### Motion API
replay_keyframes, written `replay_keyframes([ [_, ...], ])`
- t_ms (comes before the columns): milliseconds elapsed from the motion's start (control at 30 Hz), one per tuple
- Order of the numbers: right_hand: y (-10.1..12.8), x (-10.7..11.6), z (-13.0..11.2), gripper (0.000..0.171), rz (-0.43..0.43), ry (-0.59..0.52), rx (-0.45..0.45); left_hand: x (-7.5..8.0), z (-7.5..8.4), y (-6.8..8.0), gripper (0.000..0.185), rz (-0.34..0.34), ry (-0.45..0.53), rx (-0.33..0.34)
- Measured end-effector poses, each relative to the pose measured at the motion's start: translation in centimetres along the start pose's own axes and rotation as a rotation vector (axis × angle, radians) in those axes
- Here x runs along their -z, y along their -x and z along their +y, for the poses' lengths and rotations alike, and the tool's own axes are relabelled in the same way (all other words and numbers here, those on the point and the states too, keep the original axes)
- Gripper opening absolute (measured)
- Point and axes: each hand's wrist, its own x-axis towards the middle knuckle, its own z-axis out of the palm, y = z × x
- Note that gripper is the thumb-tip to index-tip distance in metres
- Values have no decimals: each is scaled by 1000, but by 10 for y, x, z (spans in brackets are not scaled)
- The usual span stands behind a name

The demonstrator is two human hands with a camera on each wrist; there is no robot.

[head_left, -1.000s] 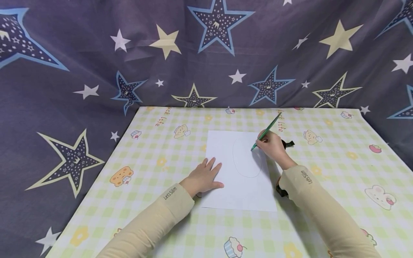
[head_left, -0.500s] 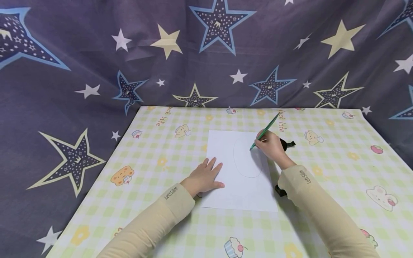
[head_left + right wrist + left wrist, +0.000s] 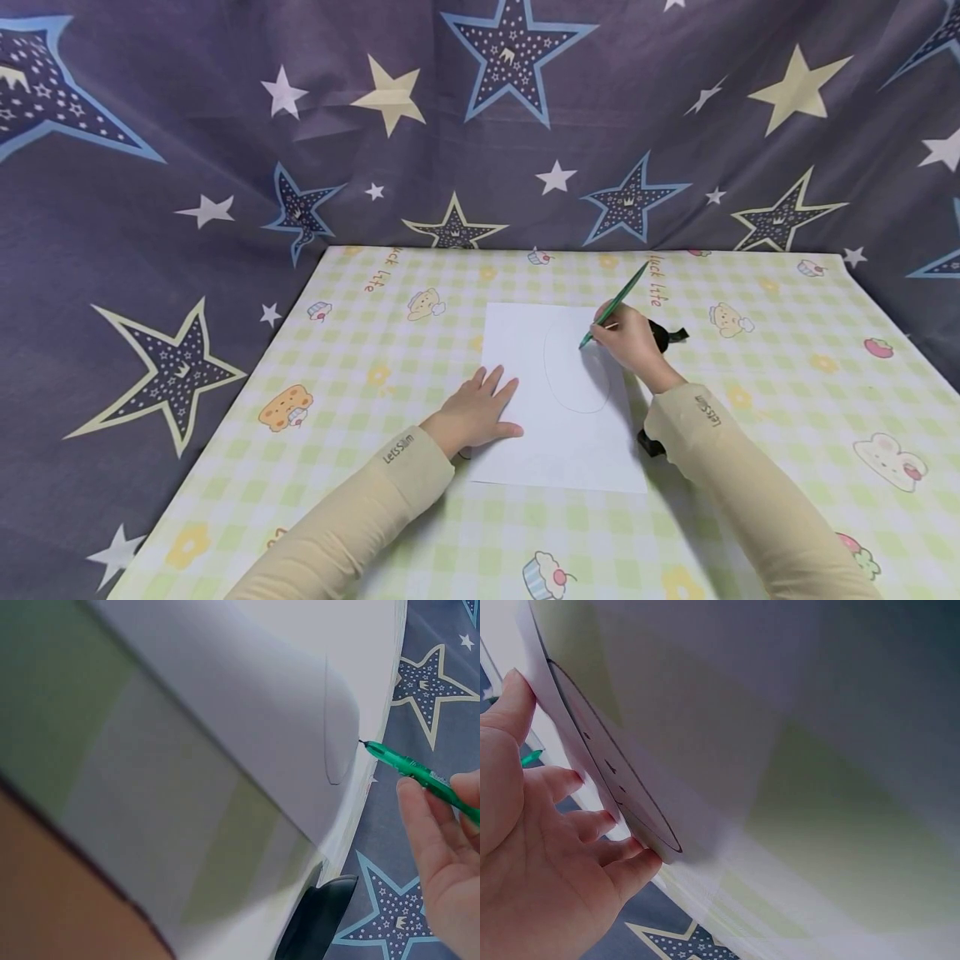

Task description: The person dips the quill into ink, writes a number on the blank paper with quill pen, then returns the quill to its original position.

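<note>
A white sheet of paper (image 3: 558, 450) lies on the table, bearing a thin curved outline like a long oval; my right hand hides part of its right side. Spread fingers of my left hand (image 3: 472, 412) rest on the paper's left edge, as the left wrist view also shows the palm (image 3: 562, 847) beside it. My right hand (image 3: 630, 337) pinches a green pen (image 3: 618, 300) between thumb and fingers. In the right wrist view, the dark tip of the pen (image 3: 409, 766) is at the paper's surface; from the head view it sits inside the outline.
A green-and-white checked tablecloth (image 3: 375, 517) with cartoon prints covers the table. Behind it hangs a dark star-patterned cloth (image 3: 487, 150). Black pieces (image 3: 667, 335) show beside my right hand and wrist.
The pen tip has shifted slightly left over the paper, with my right hand. My left hand has stayed in place on the sheet, and the head view has drifted a little.
</note>
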Motion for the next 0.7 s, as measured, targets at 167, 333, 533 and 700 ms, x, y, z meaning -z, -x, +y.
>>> replay_keyframes([
  [167,0,-1,-1,9,4,-10,8,0,0,0,79,-1,2,0],
  [333,0,-2,-2,7,1,-5,1,-1,0,0,79,-1,9,1],
  [533,0,-4,-3,9,-4,-11,15,-1,0,-1,79,-3,16,2],
  [700,-1,-6,-3,8,2,-6,18,-1,0,0,79,-3,17,1],
])
